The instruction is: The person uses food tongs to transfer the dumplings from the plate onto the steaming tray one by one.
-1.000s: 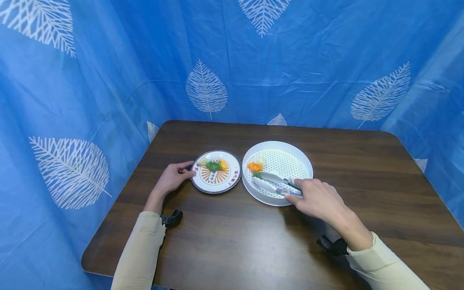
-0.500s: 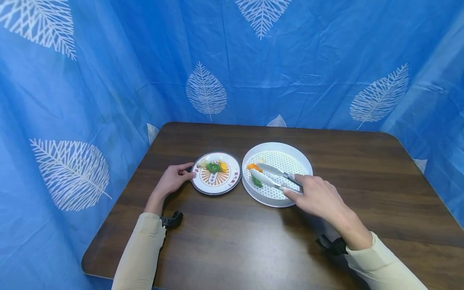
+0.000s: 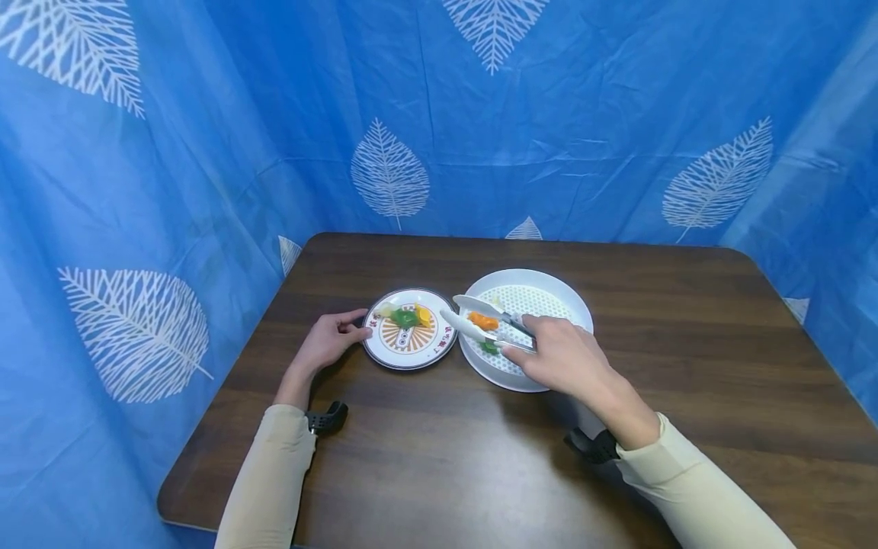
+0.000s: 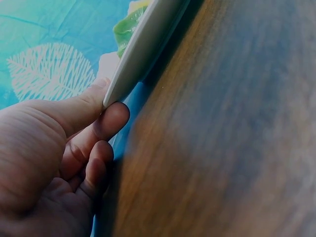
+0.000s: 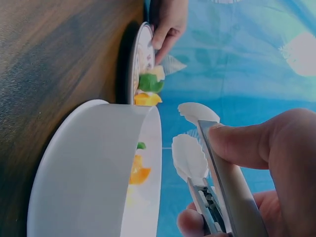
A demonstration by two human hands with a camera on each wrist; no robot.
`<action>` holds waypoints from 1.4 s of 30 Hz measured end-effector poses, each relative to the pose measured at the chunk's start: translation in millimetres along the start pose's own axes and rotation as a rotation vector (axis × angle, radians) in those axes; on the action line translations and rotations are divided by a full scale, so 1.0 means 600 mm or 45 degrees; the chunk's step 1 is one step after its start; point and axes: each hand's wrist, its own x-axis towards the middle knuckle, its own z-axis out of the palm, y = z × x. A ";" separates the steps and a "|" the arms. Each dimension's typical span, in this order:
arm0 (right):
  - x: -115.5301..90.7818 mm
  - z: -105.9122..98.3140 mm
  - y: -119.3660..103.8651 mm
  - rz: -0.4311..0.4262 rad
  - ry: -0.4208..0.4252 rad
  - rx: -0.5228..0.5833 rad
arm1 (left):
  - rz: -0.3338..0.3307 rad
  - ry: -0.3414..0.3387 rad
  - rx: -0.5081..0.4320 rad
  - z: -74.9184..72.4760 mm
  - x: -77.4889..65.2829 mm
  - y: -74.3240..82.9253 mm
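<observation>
Nearest the desk's front edge, the right hand [image 3: 559, 357] grips white-tipped metal tongs [image 3: 480, 322], their tips parted above the round white perforated tray [image 3: 572, 305]. Beyond, toward the left edge, the left hand [image 3: 328, 338] pinches the small patterned plate's [image 3: 411, 354] rim.
</observation>
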 end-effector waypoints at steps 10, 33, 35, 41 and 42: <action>0.028 0.005 -0.012 -0.028 0.028 -0.034 | 0.028 0.006 -0.007 -0.005 0.007 0.012; 0.064 0.031 -0.063 0.000 -0.097 -0.072 | 0.005 -0.007 -0.017 -0.001 0.001 -0.002; 0.068 0.032 -0.066 -0.008 -0.099 -0.091 | 0.003 -0.006 -0.018 -0.001 0.001 -0.004; 0.076 0.032 -0.075 -0.032 -0.097 -0.122 | -0.003 -0.005 -0.027 -0.001 0.000 -0.002; 0.077 0.033 -0.076 -0.032 -0.096 -0.127 | -0.004 -0.005 -0.027 -0.001 0.000 -0.001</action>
